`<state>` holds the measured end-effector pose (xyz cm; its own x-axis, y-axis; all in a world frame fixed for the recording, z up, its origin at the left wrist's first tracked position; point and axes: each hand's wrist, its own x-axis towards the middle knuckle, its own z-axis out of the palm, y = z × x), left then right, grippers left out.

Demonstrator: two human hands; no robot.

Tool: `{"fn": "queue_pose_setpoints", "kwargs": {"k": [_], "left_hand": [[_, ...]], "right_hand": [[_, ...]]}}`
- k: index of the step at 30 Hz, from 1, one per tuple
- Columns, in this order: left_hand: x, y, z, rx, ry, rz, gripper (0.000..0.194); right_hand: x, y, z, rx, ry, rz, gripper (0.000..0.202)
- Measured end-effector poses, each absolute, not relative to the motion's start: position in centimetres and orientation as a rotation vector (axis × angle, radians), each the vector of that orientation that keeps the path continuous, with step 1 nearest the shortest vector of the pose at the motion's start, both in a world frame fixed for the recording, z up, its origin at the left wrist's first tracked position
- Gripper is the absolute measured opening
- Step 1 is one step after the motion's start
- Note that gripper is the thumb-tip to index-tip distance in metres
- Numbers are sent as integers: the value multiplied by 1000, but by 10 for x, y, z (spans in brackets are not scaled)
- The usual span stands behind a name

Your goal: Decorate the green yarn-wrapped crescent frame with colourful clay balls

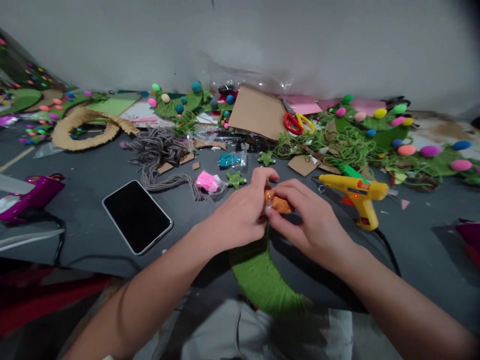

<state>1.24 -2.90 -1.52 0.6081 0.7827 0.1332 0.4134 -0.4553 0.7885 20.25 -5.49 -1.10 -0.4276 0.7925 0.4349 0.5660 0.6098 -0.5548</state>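
Between my two hands is a small orange packet, soft-looking, with a clear, shiny wrapper at its left end. My left hand is closed round that end, its thumb and index finger close together. From the other side, my right hand pinches the packet with thumb and fingertips. Below them a curved green yarn-wrapped piece reaches over the table's front edge; its upper end is hidden by my left hand. Two small green star-like or turtle-like pieces, one a green figure, lie just beyond my hands.
A yellow glue gun with a lit red light lies right, its cord running forward. Left are a phone, grey yarn and a purple glue gun. Pink and blue packets, scissors, and cardboard lie behind.
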Motion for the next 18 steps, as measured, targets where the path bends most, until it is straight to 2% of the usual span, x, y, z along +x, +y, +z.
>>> {"fn": "queue_pose_setpoints", "kwargs": {"k": [8, 15, 18], "left_hand": [[13, -31, -16, 2089, 899, 643, 66], [8, -25, -9, 2134, 912, 711, 41], [5, -22, -6, 2152, 949, 745, 39]], "right_hand": [[205, -56, -6, -1044, -2258, 442, 5], [221, -51, 0, -1032, -2110, 569, 4], [225, -50, 4, -1093, -1964, 600, 8]]}}
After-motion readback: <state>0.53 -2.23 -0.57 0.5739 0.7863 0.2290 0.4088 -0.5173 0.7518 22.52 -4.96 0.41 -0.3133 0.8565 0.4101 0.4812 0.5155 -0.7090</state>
